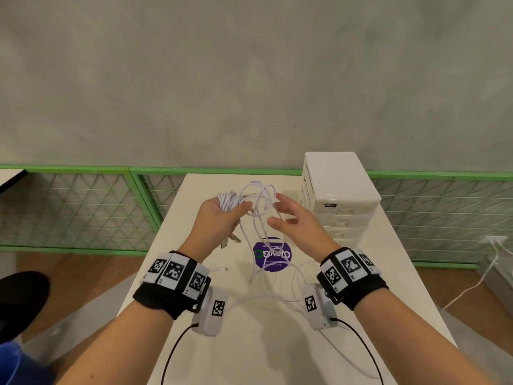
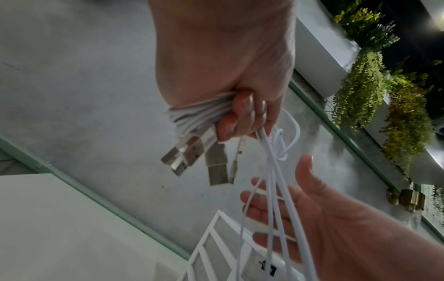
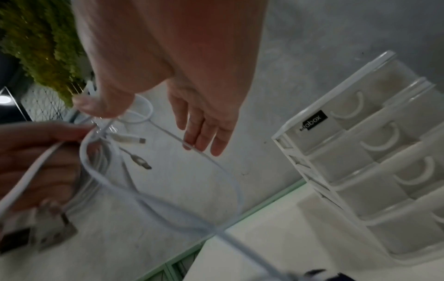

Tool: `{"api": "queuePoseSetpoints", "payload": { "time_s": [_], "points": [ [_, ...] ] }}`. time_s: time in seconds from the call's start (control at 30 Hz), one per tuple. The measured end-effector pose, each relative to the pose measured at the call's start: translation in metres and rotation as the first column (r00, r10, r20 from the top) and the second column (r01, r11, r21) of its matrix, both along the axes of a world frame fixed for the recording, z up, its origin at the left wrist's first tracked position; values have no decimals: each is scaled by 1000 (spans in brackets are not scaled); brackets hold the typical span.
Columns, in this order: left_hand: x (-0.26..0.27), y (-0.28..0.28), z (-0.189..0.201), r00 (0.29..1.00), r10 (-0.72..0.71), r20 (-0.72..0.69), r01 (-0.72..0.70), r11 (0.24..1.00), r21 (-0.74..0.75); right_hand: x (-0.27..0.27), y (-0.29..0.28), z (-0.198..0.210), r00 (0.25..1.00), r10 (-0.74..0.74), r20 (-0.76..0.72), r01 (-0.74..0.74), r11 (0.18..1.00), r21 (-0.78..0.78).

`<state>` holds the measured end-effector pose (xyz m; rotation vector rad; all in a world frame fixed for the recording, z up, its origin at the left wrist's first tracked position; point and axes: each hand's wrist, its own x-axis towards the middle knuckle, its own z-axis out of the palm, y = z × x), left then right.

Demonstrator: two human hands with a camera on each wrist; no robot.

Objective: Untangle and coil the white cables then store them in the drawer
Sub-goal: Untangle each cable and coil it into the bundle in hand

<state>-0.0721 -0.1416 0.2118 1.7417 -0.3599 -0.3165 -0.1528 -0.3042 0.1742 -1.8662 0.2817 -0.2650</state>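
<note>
Left hand raised above table, fingers curled tight round bundle of white cables; several coiled turns bunched in fist, seen from left wrist cam. USB plugs sticking out below the fist, metal ends free, approx. four of them; one thinner connector alongside.

Right hand beside it, palm turned inward, fingers straight and spread, thumb out; gripping nothing. One loose strand draped across the fingertips in right wrist cam, touching only. Right palm also visible from left wrist cam, strands hanging in front of it.

Loops of cable standing up between both hands, tangled w/ each other. From there, long strands dropping down to table and trailing across it toward the person, crossing a purple round sticker. Small connector end lying on table left of the sticker.

White drawer unit on table's far right, just beyond right hand; stacked drawers w/ curved handles, all pushed in, black label at top corner. Cables not in any drawer.

Behind table: green-framed mesh fence, grey wall. Hanging green plants up the wall in wrist cams. Wristbands w/ black-white marker tags on both wrists.
</note>
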Motion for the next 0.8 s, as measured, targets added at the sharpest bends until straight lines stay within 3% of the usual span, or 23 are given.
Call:
{"api": "queuePoseSetpoints", "payload": {
  "time_s": [0.23,0.37,0.53,0.63,0.73,0.8],
  "points": [
    [24,17,4,997,78,8,-76,985,-158,-5,-7,-53,953,166,-254,-210,964,-160],
    [38,34,2,978,198,61,-189,973,-129,-14,-31,-62,977,49,-207,-72,992,-106],
    [45,46,-1,940,334,70,-323,937,-133,-20,-61,-62,953,-87,-290,-7,951,-310],
    [47,45,-2,933,355,60,-341,924,-171,-23,-69,-69,890,-182,-418,-61,861,-505],
    [46,42,-2,961,276,21,-266,944,-196,-28,-66,-75,833,-129,-537,-173,862,-476],
    [45,41,-1,978,207,12,-201,960,-195,-30,-62,-72,859,-79,-506,-163,895,-416]
  ]
}}
